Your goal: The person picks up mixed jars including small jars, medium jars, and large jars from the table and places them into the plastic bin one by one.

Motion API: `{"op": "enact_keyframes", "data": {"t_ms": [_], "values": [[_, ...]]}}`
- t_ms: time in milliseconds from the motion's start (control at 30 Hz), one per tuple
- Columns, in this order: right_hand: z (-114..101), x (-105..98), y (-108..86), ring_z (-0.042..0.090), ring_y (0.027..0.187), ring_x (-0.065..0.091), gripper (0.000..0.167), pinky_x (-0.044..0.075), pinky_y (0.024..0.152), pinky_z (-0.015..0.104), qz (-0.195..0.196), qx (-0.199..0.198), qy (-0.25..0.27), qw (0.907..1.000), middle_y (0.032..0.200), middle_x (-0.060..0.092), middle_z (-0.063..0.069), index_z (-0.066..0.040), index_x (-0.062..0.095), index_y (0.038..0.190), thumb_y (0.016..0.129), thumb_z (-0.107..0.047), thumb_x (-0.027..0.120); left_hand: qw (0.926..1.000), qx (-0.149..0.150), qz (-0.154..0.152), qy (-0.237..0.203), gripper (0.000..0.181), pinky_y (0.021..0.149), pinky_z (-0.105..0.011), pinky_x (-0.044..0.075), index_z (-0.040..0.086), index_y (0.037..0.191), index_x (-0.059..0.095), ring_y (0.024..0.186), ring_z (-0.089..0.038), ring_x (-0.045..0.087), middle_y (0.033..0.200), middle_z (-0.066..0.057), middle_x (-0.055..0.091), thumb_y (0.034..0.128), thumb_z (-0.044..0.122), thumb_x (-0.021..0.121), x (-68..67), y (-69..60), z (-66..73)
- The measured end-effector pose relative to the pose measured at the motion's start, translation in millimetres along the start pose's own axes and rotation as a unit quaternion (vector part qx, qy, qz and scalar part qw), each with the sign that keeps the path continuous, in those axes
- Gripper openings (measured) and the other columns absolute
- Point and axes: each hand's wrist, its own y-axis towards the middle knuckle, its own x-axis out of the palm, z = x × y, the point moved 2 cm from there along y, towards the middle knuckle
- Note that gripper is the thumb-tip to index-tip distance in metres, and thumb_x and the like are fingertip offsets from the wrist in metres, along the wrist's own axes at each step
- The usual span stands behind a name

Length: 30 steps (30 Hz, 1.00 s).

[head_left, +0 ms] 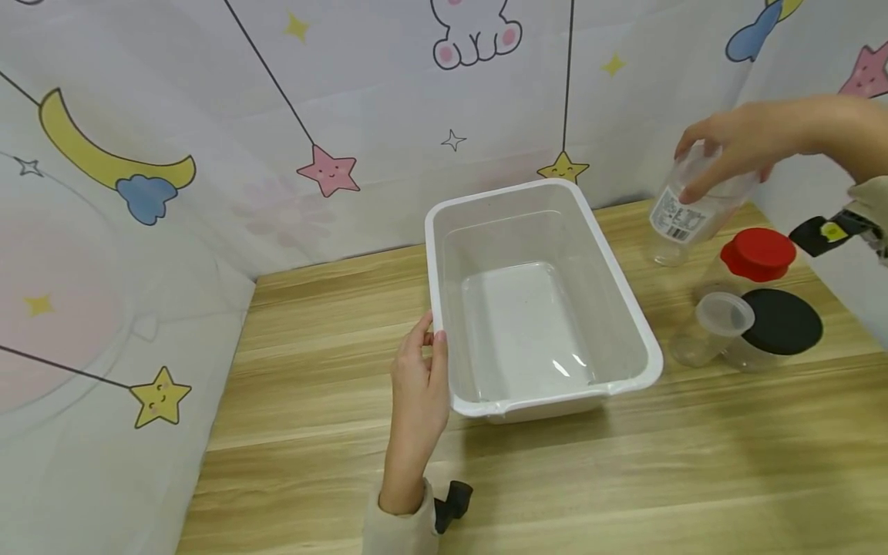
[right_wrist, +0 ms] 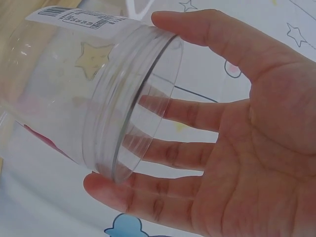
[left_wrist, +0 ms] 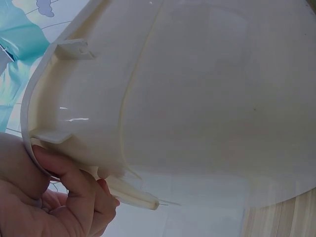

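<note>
Left hand [head_left: 419, 378] grips the left rim of the tub [head_left: 520, 324] by the back edge of the table [head_left: 312, 385]; right hand [head_left: 756, 146] holds a tilted clear jar [head_left: 683, 218] round its mouth near the back right corner, where slick walls could slip from the fingertips and topple the red-lidded jar [head_left: 758, 254].
</note>
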Motion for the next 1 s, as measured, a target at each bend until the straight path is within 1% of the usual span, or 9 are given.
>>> {"op": "enact_keyframes", "data": {"t_ms": [167, 300, 500, 600, 867, 1000], "values": [[-6, -5, -5.1, 0.045, 0.091, 0.055, 0.078, 0.06, 0.065, 0.043, 0.009, -0.002, -0.01, 0.9999, 0.124, 0.037, 0.042, 0.007, 0.037, 0.138, 0.088, -0.038, 0.076, 1.0, 0.004, 0.001, 0.002, 0.043, 0.066, -0.045, 0.061, -0.006, 0.145, 0.044, 0.079, -0.027, 0.072, 0.107, -0.02, 0.055, 0.1076, 0.016, 0.046, 1.1, 1.0, -1.6], [-12, -8, -7.5, 0.045, 0.091, 0.055, 0.076, 0.06, 0.064, 0.043, 0.01, -0.005, -0.015, 0.9998, 0.123, 0.038, 0.043, 0.009, 0.036, 0.136, 0.089, -0.036, 0.075, 1.0, 0.007, 0.001, 0.001, 0.043, 0.066, -0.042, 0.061, -0.005, 0.145, 0.045, 0.08, -0.027, 0.072, 0.108, -0.021, 0.056, 0.1077, 0.017, 0.046, 1.6, 1.5, -3.0], [-12, -11, -5.5, 0.044, 0.091, 0.055, 0.078, 0.06, 0.064, 0.042, 0.008, -0.008, -0.015, 0.9998, 0.123, 0.038, 0.041, 0.008, 0.036, 0.138, 0.089, -0.038, 0.074, 1.0, 0.003, 0.001, 0.005, 0.044, 0.067, -0.04, 0.061, -0.005, 0.146, 0.044, 0.08, -0.026, 0.072, 0.108, -0.019, 0.055, 0.1079, 0.018, 0.046, 1.4, -0.4, -2.4], [-13, -14, -5.2, 0.045, 0.092, 0.055, 0.08, 0.06, 0.066, 0.042, 0.011, -0.009, -0.012, 0.9998, 0.125, 0.038, 0.041, 0.007, 0.035, 0.139, 0.088, -0.04, 0.075, 1.0, 0.001, 0.0, 0.004, 0.044, 0.067, -0.041, 0.061, -0.005, 0.146, 0.044, 0.08, -0.027, 0.072, 0.108, -0.02, 0.055, 0.1079, 0.018, 0.046, 0.4, -0.1, -1.1], [-25, -20, -6.7, 0.046, 0.096, 0.054, 0.079, 0.06, 0.068, 0.044, 0.009, -0.021, -0.014, 0.9996, 0.127, 0.037, 0.041, 0.007, 0.034, 0.141, 0.09, -0.039, 0.073, 1.0, -0.006, -0.001, 0.003, 0.044, 0.068, -0.043, 0.061, -0.004, 0.145, 0.044, 0.081, -0.027, 0.072, 0.108, -0.019, 0.055, 0.1078, 0.018, 0.046, -0.6, 0.8, 0.1], [-31, -23, -5.7, 0.046, 0.096, 0.054, 0.081, 0.06, 0.068, 0.043, 0.01, -0.025, -0.017, 0.9995, 0.128, 0.038, 0.041, 0.006, 0.034, 0.142, 0.089, -0.04, 0.074, 0.9999, -0.007, 0.0, 0.008, 0.043, 0.067, -0.039, 0.061, -0.004, 0.145, 0.045, 0.081, -0.026, 0.072, 0.108, -0.018, 0.055, 0.1077, 0.018, 0.046, -1.1, 0.4, 1.0]]}}
